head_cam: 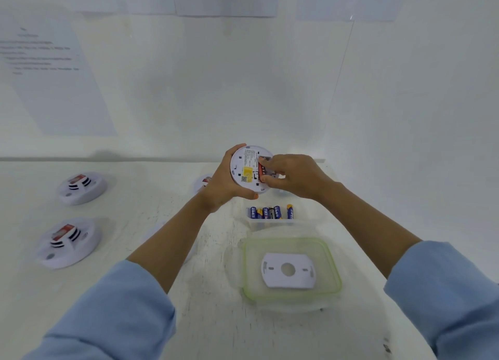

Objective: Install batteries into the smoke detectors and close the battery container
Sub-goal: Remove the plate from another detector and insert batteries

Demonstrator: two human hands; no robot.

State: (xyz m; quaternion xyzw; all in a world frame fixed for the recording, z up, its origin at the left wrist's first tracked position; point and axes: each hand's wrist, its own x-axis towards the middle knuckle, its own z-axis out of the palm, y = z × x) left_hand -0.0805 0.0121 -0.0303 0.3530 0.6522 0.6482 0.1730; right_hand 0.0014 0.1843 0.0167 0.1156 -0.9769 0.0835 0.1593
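Blue sleeves frame the bottom of the view, forearms bare. Between them a clear lid with green rim lies flat on the white table, and a white mounting plate sits on top of it. Just behind the lid is the clear battery container, uncovered, with several blue-and-yellow batteries leaning inside.

Above the container, the left hand grips a white smoke detector off the table, back side toward the camera. Its fingers curl over the top rim and its thumb hooks the bottom rim. A yellow label is visible on that back. The right hand has curled fingertips pinching a red battery at the detector's battery slot. Cannot tell if the battery is fully seated.

Two more detectors rest face up at the left, well apart from the hands. Another one is mostly hidden behind the left hand. Printed sheets hang on the wall, text blurred.
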